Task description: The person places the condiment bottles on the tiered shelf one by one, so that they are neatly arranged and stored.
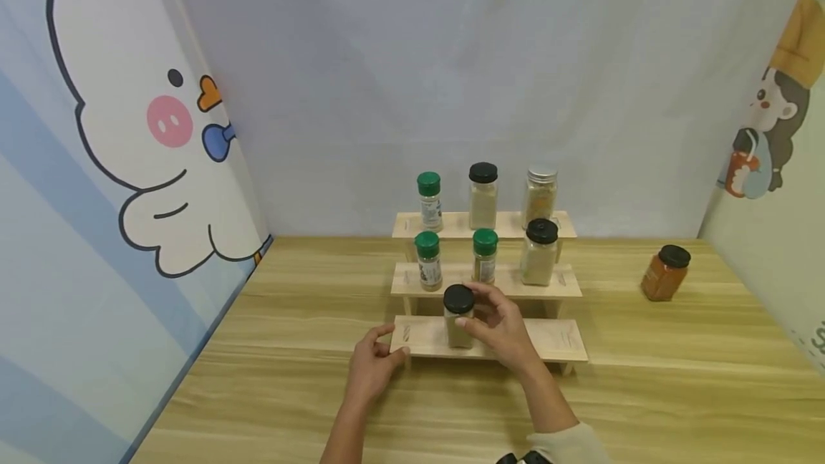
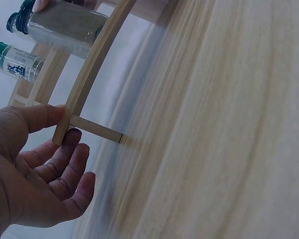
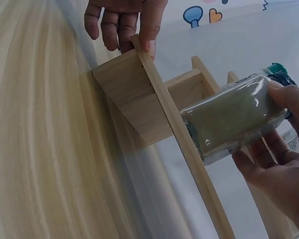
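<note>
My right hand (image 1: pixel 499 328) has its fingers curled around a black-capped jar (image 1: pixel 458 315) of pale powder. The jar stands upright on the bottom step of a three-step wooden rack (image 1: pixel 554 339), left of that step's middle. In the right wrist view the jar's base sits right at the step's front edge. My left hand (image 1: pixel 374 364) pinches the left front corner of the same step, thumb on top and fingers below, steadying the rack.

Beyond the jar, the middle step carries two green-capped jars (image 1: pixel 428 259) and one black-capped jar (image 1: pixel 540 251). The top step holds a green-capped, a black-capped and a silver-capped jar (image 1: pixel 540 194). An orange jar (image 1: pixel 665 272) stands alone near the table's (image 1: pixel 290 392) right edge, well apart from the rack.

To seat the jar well, I judge it should go down flat, back from the front edge, with my left hand bracing the light rack. I would loosen my fingers only once the base rests fully, and lift clear without brushing the green-capped jars just behind.
</note>
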Available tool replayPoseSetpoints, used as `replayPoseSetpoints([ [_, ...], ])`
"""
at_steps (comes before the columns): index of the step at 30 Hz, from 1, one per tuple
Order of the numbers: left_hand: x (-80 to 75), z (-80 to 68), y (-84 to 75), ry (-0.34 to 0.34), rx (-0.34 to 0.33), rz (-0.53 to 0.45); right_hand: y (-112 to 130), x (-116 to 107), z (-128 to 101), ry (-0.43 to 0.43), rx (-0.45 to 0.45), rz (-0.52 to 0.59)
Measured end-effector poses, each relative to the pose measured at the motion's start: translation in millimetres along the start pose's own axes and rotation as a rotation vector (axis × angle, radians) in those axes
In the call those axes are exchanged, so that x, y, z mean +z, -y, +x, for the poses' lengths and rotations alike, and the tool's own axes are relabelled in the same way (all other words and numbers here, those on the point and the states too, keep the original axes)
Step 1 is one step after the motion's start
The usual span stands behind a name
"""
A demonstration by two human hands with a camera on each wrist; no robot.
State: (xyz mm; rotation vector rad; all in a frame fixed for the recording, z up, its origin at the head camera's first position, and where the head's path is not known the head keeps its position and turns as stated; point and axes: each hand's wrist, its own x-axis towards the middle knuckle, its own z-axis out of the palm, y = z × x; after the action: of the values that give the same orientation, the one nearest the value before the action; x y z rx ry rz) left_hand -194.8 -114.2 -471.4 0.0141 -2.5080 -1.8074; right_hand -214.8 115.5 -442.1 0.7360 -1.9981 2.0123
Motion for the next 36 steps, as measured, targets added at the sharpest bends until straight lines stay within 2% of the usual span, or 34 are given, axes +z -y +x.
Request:
replayPoseSetpoints([
  [4,-0.3,-0.9,0.1,0.0,0.006,0.001,5,2,-2,-0.027,0.038,-0.054],
  [13,0.1,-1.2,0.8,0.008,0.013,-0.005,34,11,-6,-0.063,0.065,-0.095],
  [18,-0.3,-1.3,1.2,0.007,0.015,-0.016,19,7,-10,-0.109,0.104,-0.213],
  [21,-0.7,-1.0,1.9,0.014,0.017,-0.021,13,0,-14,-0.127,0.127,-0.274],
  [27,-0.5,0.3,1.8,0.007,0.012,-0.016,25,-23,-21,-0.097,0.146,-0.326],
  [36,-0.3,-0.6,3.0,0.008,0.012,-0.02,39,-58,-29,-0.037,0.151,-0.249],
])
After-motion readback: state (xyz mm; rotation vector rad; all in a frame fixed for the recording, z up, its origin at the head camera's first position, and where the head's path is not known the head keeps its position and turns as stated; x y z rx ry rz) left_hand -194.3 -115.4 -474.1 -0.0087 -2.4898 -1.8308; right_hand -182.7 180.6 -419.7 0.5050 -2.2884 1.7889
